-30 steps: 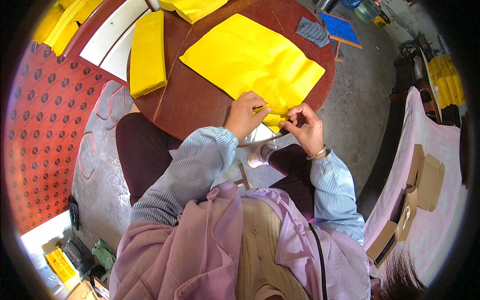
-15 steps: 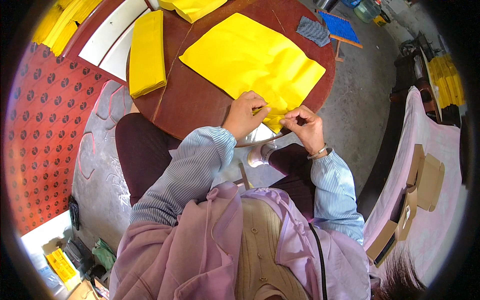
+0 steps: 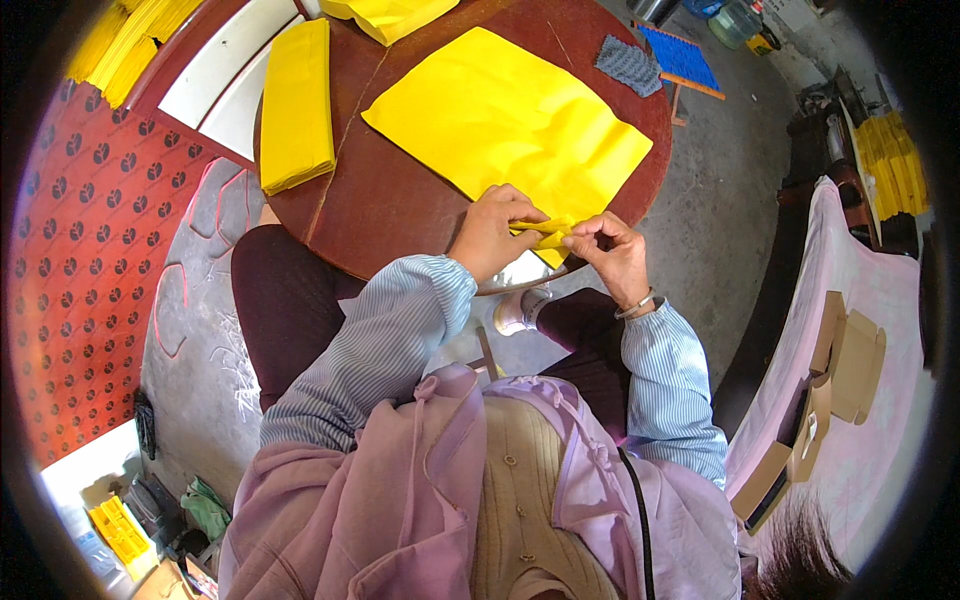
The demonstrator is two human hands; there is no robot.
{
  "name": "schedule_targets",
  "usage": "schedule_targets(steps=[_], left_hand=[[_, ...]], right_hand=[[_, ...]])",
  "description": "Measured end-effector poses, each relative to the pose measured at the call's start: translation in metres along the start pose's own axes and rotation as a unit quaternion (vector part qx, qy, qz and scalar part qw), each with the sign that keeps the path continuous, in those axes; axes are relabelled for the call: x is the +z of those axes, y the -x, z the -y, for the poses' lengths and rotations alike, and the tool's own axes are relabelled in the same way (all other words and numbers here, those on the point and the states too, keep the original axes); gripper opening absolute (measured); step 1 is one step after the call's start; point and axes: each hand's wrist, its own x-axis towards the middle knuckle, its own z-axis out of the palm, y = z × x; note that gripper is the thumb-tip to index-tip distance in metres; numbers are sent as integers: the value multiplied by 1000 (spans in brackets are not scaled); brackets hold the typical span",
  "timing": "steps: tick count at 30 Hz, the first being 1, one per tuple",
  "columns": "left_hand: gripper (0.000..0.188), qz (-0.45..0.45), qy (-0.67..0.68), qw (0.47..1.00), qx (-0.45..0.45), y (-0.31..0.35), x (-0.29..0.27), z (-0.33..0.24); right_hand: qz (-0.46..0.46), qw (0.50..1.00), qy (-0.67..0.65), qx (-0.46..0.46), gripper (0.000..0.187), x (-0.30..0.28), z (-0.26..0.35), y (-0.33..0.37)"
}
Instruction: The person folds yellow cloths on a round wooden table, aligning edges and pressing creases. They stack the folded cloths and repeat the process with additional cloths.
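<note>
A large flat yellow sheet (image 3: 510, 120), which looks like soft cloth, lies on the round brown table (image 3: 340, 235). Its near corner is gathered in small folds at the table's front edge. My left hand (image 3: 493, 230) is closed on the left end of those folds, thumb against fingers. At the right end my right hand (image 3: 615, 255) pinches the same sheet between thumb and forefinger. Between the fingertips a narrow folded strip stands up a little. What lies beneath the fingers is hidden.
On the table's left sits a stack of folded yellow sheets (image 3: 297, 105), with another yellow piece (image 3: 390, 15) at the far edge. A grey knitted cloth (image 3: 628, 65) lies far right, beside a blue-topped stool (image 3: 683, 60). An opened cardboard box (image 3: 855, 365) rests on the pink-covered surface at right.
The folds between my hands have risen into a clearer narrow strip. My left fingers have shifted slightly right toward my right hand, which stays nearly in place.
</note>
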Motion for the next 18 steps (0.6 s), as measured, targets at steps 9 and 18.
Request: schedule_targets(steps=[9,18], left_hand=[[21,-45,-30,997,59,-1,11,10],[18,72,-32,996,49,-14,-18,12]], right_hand=[[-30,928,313,-200,51,7,17,-5],[3,895,388,-221,30,16,24,-11]])
